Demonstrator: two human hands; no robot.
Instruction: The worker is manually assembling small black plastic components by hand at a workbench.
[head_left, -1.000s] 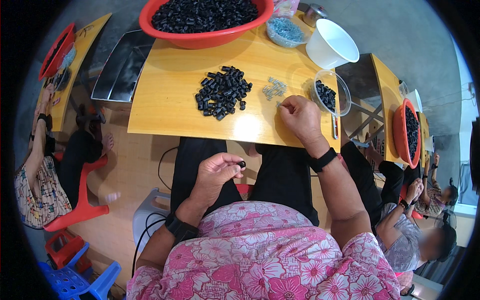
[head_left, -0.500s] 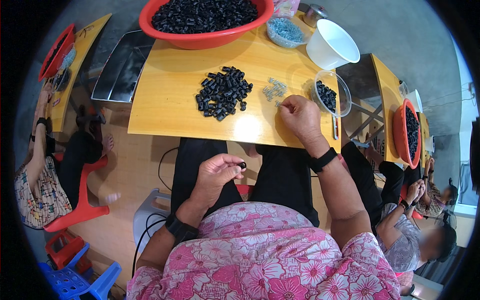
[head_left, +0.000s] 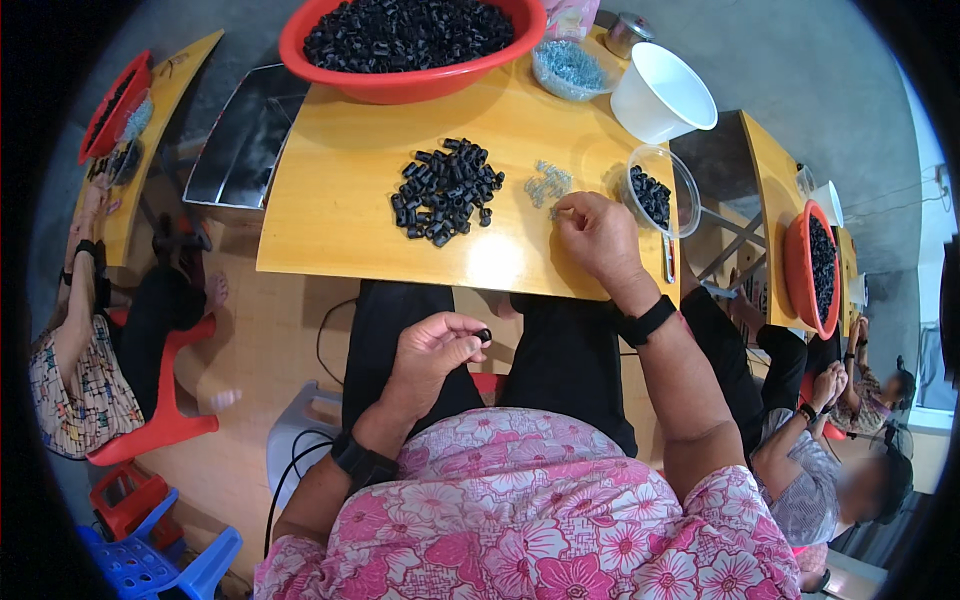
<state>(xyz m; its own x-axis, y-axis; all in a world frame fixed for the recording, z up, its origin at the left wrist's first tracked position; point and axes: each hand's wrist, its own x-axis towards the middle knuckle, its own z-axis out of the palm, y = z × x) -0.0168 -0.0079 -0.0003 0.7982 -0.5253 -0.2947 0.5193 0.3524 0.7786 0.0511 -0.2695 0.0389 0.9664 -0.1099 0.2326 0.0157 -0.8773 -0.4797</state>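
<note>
My left hand (head_left: 432, 358), above my lap, pinches a small black tubular piece (head_left: 484, 335) between thumb and fingertips. At the table's right part, my right hand (head_left: 600, 235) rests low with its fingers bent together in a pinch. Its fingertips are beside a small heap of thin silvery metal pieces (head_left: 548, 183); what they hold, if anything, is hidden. To the left lies a loose pile of black tubular pieces (head_left: 447, 192). Close to the right hand, a clear round tub (head_left: 684, 190) holds more black pieces.
At the back of the yellow table (head_left: 340, 225) stand a large red basin (head_left: 410, 88) of black pieces, a clear bowl (head_left: 570, 72) of silvery pieces, a white bucket (head_left: 650, 105) and a metal tin (head_left: 627, 35). A small cutter-like tool (head_left: 669, 258) lies at the right edge. Other people sit at neighbouring tables.
My right hand has shifted very slightly left beside the silvery heap. My left hand keeps its pinch on the black piece, almost unmoved.
</note>
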